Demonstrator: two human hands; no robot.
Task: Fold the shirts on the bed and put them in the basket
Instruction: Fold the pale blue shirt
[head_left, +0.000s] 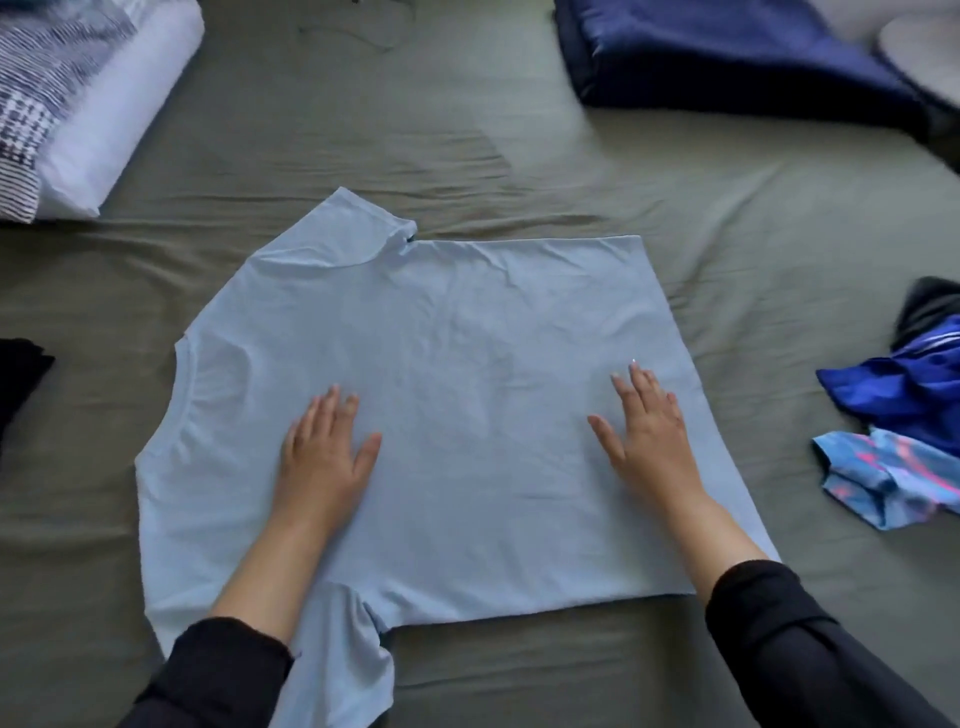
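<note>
A light blue T-shirt (457, 332) lies spread flat on the grey-green bed sheet (753, 218), its neck to the left and its hem to the right. My left hand (324, 447) presses flat on the shirt near the chest, fingers straight. My right hand (649, 431) lies flat on the shirt nearer the hem, fingers spread. One sleeve points to the far side, the other hangs toward me beside my left arm. No basket is in view.
A crumpled royal-blue garment (898, 384) and a pale blue and pink one (883, 478) lie at the right. A dark navy folded blanket (727, 52) sits at the back right. White and patterned bedding (78, 104) lies back left; a black cloth (21, 369) at the left edge.
</note>
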